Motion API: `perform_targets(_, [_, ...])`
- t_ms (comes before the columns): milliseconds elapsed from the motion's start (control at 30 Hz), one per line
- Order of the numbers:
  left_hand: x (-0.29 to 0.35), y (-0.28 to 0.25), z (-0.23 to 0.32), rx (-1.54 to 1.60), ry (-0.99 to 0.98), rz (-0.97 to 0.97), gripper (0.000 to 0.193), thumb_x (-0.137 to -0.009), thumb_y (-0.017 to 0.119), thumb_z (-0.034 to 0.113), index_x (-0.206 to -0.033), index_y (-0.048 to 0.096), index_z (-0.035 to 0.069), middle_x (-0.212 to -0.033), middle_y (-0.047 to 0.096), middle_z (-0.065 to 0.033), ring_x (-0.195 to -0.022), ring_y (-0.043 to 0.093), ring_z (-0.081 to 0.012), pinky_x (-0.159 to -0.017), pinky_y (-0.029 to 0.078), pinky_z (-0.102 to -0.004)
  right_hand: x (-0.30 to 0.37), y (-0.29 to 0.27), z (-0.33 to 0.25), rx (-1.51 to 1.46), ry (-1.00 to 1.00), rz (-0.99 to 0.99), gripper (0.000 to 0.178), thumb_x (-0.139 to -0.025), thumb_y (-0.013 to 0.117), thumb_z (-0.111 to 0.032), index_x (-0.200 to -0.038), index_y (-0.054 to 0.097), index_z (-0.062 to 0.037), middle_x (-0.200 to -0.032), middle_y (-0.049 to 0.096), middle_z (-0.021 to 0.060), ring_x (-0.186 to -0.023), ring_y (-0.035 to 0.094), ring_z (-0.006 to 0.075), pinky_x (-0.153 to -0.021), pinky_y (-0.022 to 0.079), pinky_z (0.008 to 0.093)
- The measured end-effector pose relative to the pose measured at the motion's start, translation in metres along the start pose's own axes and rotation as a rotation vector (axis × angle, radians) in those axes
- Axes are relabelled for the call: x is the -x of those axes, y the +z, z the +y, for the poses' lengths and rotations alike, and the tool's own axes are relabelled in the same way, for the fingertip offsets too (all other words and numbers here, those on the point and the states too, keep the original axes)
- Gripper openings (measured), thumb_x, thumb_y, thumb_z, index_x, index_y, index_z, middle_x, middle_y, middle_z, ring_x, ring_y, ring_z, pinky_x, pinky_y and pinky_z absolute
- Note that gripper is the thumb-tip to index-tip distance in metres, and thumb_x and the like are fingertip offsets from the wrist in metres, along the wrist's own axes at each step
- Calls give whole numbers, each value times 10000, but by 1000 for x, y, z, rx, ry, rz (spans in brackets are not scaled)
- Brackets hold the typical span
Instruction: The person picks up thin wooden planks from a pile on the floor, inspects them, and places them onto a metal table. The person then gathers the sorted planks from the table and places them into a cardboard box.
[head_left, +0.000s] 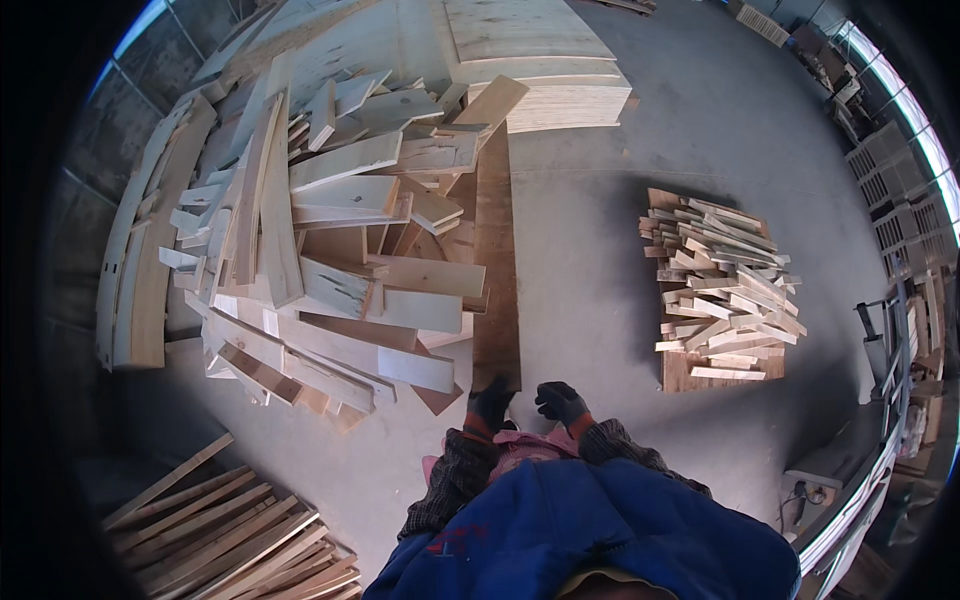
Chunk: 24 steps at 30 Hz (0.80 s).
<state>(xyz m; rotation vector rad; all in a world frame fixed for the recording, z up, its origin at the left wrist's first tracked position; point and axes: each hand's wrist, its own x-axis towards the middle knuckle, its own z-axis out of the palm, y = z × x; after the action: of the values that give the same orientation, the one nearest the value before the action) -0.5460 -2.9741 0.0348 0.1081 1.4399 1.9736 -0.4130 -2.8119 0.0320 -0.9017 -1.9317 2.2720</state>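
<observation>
A long, dark-brown board [497,260] runs away from me beside a heap of loose boards. My left hand [490,404], in a dark glove with an orange cuff, is closed on the board's near end. Part of those fingers is hidden against the wood. Just right of that end is my right hand [562,401], gloved the same way and apart from the board. Its fingers are loosely bent with a gap between them, and nothing shows in them. The heap of pale boards [345,190] lies to the left, its pieces crossing at many angles.
Stacked plywood sheets [540,60] stand at the far end. Short wooden strips [725,290] are piled on a brown panel to the right. Long narrow slats [235,530] lie at the lower left. A metal-edged bench [850,500] stands at the lower right, with grey concrete floor [580,240] between piles.
</observation>
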Motion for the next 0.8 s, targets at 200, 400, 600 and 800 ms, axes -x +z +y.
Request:
perform_targets(200, [69,61,-16,-555,362,-367,289,-962,575,105,-1220,548,-22,-1047,652,-101,-1001,616,-184,-874,504,-295,-19,-15,-98,-849,260,-215,483,-918,619,-321,-1272,529,-5,-1132,647,139,-993,653,259,-863,545,398])
perform_targets(400, [85,106,-56,527,-610,-391,320,-964,584,206,-1218,554,15,-1098,637,-86,-1025,614,-195,-883,512,-300,8,-71,-48,-374,160,194,460,-809,713,-87,-1226,560,33,-1082,659,134,-948,655,245,-833,549,385])
perform_targets(600, [103,226,-55,247,-663,-648,422,-921,652,225,-1275,524,34,-1150,613,-68,-1019,605,-171,-873,507,-305,108,-189,-105,-540,11,267,383,-788,721,-44,-1154,616,0,-1031,678,91,-907,652,209,-820,546,363])
perform_targets(800, [117,360,-29,-357,-526,-1075,426,-918,645,221,-1305,515,95,-1213,602,-69,-1081,596,-190,-924,482,-326,235,-301,-111,201,-130,665,321,-785,675,-186,-1059,629,-26,-892,680,136,-838,660,254,-746,506,354])
